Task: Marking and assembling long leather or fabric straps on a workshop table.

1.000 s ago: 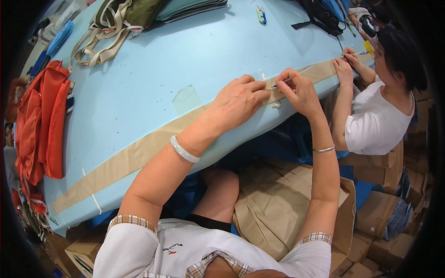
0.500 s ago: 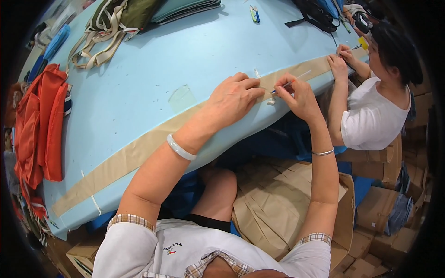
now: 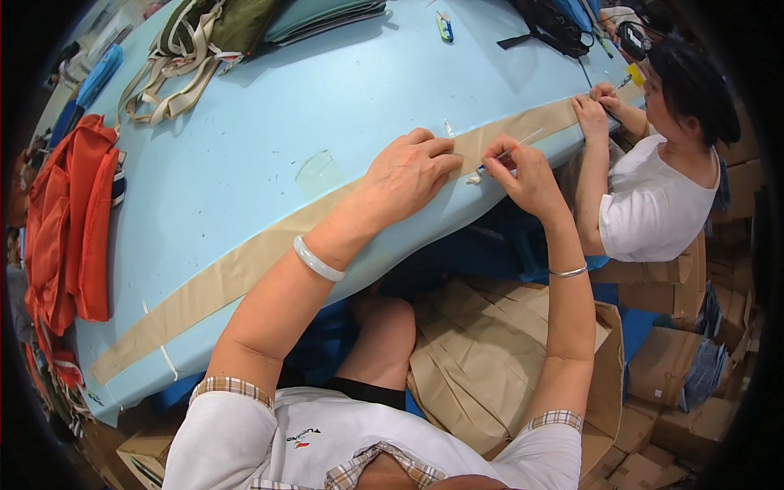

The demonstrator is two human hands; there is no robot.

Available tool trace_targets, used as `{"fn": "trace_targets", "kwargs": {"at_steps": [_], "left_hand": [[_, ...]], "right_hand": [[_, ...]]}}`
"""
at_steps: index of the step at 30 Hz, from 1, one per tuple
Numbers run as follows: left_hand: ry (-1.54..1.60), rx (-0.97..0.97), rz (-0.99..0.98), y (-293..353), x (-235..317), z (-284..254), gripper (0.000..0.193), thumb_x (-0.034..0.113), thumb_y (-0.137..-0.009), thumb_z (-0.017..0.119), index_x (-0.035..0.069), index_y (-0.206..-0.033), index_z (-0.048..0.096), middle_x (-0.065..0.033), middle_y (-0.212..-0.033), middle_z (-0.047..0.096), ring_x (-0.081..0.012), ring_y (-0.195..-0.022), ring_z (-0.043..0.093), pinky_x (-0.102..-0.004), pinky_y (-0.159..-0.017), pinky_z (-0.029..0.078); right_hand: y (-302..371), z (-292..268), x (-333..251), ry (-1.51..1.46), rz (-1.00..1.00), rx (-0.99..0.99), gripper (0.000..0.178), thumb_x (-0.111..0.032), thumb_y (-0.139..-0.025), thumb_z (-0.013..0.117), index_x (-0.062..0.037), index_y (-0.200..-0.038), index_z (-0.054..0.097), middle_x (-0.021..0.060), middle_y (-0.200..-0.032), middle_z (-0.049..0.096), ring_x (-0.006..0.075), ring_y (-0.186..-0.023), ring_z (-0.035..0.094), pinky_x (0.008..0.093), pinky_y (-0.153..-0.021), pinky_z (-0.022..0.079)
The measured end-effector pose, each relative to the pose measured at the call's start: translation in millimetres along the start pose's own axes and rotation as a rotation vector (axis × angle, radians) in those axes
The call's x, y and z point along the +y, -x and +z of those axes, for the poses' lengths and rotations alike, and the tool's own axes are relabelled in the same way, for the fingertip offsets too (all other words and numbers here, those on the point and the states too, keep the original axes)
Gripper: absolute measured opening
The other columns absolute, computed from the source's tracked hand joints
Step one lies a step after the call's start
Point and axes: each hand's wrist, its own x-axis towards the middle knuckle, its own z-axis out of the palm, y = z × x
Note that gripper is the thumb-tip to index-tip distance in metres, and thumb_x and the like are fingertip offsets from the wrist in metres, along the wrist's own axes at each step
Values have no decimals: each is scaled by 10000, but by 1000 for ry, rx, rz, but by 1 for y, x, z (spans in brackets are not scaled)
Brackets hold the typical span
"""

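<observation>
A long tan fabric strip [image 3: 237, 274] curves across the blue-covered table [image 3: 245, 163] from near left to far right. My left hand [image 3: 411, 169] rests on it with the fingers bent slightly and apart, pressing it to the table. To the right, my right hand [image 3: 523, 170] pinches a slim pen [image 3: 511, 150] with a clear barrel and a blue tip. That tip points down at the near edge of the strip, beside a small white tied piece [image 3: 474, 177]. Whether it touches the fabric I cannot tell.
A co-worker [image 3: 653, 192] at the right has both hands on the strip's far end. Thread snips [image 3: 444, 27], an olive bag [image 3: 241, 28] and red fabric [image 3: 77, 220] lie on the table. Below stands a carton [image 3: 608, 408] holding tan fabric [image 3: 474, 359].
The pen tip has shifted slightly toward the strip's near edge with my right hand. My left hand has hardly moved. The co-worker's hands have shifted a little.
</observation>
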Motion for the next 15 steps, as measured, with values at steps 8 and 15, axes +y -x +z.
{"fn": "trace_targets", "kwargs": {"at_steps": [8, 15], "left_hand": [[14, 4, 2, -3, 6, 3, 241, 79, -819, 632, 89, -1053, 689, -69, -1104, 656, -269, -993, 595, -356, -884, 496], [51, 61, -85, 10, -14, 5, 288, 104, -787, 672, 69, -1070, 635, -100, -1096, 650, -303, -1014, 599, -388, -902, 491]], "right_hand": [[13, -4, 7, -83, 108, 57, 133, -132, -921, 598, -3, -939, 624, 97, -743, 657, 156, -673, 638, 270, -637, 503], [3, 41, -25, -164, 14, 327, 210, -148, -981, 536, -65, -1129, 659, 97, -860, 712, 175, -826, 697, 279, -723, 532]]}}
